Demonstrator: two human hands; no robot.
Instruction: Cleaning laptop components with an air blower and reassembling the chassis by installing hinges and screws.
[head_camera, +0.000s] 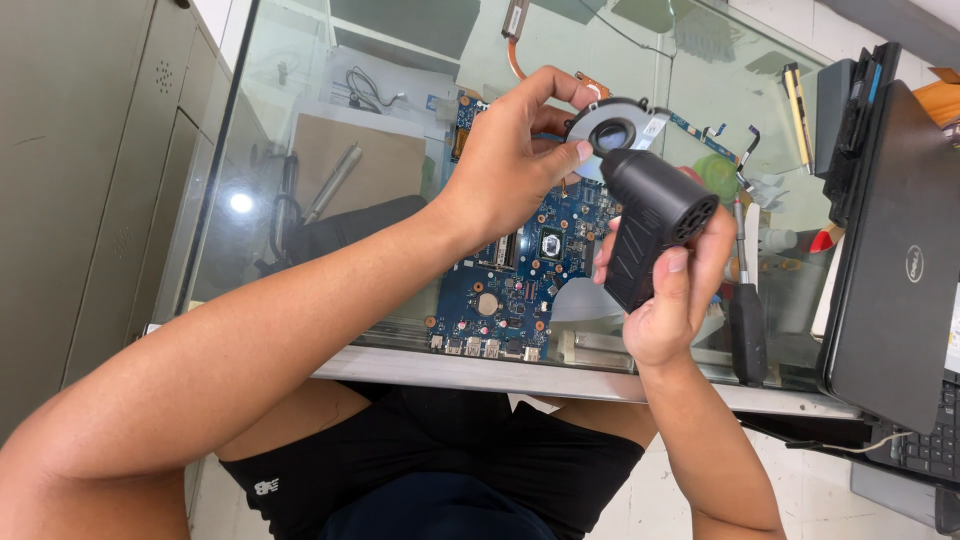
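Black shorts (430, 480) nearest, at 6 o'clock | glass table (300, 120), grey cabinet (90, 180) at 9 | left hand (505, 160) pinching round silver cooling fan (615, 135) above blue motherboard (520, 265) | right hand (670, 290) wrapped around black handheld blower (650, 225), nozzle touching fan | screwdriver (747, 325), dark laptop (895, 260) at 3

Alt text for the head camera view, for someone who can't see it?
A left hand holds a round laptop fan while the right hand aims a black handheld blower at it, above a blue circuit board on a glass table.
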